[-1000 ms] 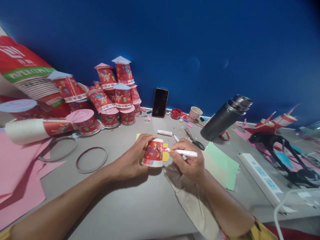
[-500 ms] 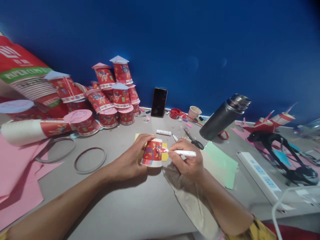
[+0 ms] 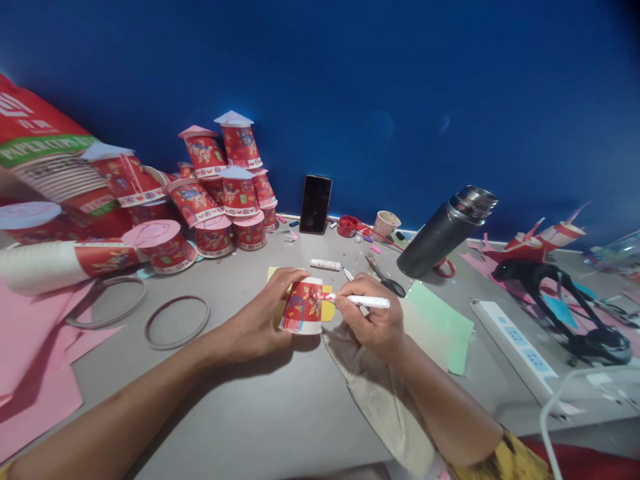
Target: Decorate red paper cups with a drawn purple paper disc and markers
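Observation:
My left hand (image 3: 265,313) is wrapped round a red printed paper cup (image 3: 303,308), held a little above the grey table. Between the fingers of my right hand (image 3: 373,317) is a white marker (image 3: 369,302), its tip at the right side of the cup. Whether the tip touches the cup I cannot tell. Yellow paper (image 3: 328,311) shows behind the cup. A white marker cap or second pen (image 3: 325,265) lies just beyond my hands, close to black-handled scissors (image 3: 386,277). Under my right wrist is a crumpled beige cloth (image 3: 383,397).
Stacked red cups with paper cone tops (image 3: 240,193) stand at the left, by two grey rings (image 3: 177,323) and pink paper (image 3: 40,373). A phone (image 3: 316,205) leans at the back. To the right are a dark flask (image 3: 445,233), green paper (image 3: 443,327) and a power strip (image 3: 517,347).
The view has shifted slightly, so everything sits a little further left. Both hands keep their hold on the cup and the marker, with hardly any other movement.

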`<state>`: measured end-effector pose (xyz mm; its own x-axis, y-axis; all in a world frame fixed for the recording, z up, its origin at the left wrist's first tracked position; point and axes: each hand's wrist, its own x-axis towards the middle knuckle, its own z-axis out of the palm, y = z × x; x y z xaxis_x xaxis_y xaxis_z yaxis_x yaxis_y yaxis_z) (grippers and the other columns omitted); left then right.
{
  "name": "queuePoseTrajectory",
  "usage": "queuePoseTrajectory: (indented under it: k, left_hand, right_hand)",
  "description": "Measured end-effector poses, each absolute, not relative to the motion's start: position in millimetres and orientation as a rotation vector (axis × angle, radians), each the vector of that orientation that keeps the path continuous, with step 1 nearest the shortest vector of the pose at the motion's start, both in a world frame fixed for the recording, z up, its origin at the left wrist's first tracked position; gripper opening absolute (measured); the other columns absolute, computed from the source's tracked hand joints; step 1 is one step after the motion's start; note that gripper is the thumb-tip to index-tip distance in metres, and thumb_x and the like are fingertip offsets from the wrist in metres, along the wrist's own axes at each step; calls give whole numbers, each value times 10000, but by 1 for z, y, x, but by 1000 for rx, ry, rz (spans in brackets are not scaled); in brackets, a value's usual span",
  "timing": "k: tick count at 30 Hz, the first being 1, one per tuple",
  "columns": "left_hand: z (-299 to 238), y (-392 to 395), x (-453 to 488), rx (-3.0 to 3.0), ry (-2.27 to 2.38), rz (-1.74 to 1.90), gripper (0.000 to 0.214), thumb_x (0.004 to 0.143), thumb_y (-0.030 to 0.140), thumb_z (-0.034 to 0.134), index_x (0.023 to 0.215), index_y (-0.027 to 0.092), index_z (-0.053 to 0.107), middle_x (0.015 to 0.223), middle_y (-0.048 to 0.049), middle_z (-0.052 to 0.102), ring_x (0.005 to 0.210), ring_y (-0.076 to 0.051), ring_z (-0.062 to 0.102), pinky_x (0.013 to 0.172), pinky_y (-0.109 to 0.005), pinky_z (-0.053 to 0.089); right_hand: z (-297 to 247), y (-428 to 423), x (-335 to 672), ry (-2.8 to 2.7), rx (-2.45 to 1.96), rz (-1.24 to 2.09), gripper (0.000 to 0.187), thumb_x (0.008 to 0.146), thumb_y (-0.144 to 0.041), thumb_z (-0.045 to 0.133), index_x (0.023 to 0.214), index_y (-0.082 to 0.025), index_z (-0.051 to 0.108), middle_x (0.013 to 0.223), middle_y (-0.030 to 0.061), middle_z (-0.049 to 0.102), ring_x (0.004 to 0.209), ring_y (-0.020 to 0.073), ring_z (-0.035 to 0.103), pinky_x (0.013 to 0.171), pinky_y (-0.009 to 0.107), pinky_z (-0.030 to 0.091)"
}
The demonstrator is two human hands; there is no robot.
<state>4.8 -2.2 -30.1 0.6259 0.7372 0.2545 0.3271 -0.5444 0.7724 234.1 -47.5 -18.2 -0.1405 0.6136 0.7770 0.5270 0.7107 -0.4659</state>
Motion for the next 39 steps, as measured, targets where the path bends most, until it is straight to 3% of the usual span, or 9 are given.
queuePoseTrajectory:
  k: [10, 26, 39]
  left_hand:
    - [-27, -2, 6, 2126, 830, 717, 791, 759, 355, 791, 1454, 274, 422, 1471, -125, 489, 1440, -356, 514, 1213, -523, 466]
    - [-25, -3, 7, 2110, 840, 739, 762, 749, 314, 782, 1446, 280, 476, 1472, -119, 531, 1404, -358, 564, 1156, -493, 525]
    - [-30, -1, 4, 2168, 818, 743, 776, 768, 238, 727, 1486, 272, 433, 1492, -122, 541, 1420, -341, 557, 1196, -499, 485]
  right_hand:
    - [-21, -46, 234, -1777, -862, 121, 109, 971, -170, 646, 889, -228, 689, 747, 3, 721, 646, 166, 635, 658, 320, 519]
    - [-20, -46, 234, -1714, -943, 86, 132, 999, -227, 619, 887, -227, 688, 760, 29, 731, 664, 183, 659, 635, 332, 531]
    - [-16, -47, 235, -1746, -957, 58, 128, 985, -198, 625, 873, -223, 682, 744, 20, 721, 648, 171, 634, 630, 319, 513]
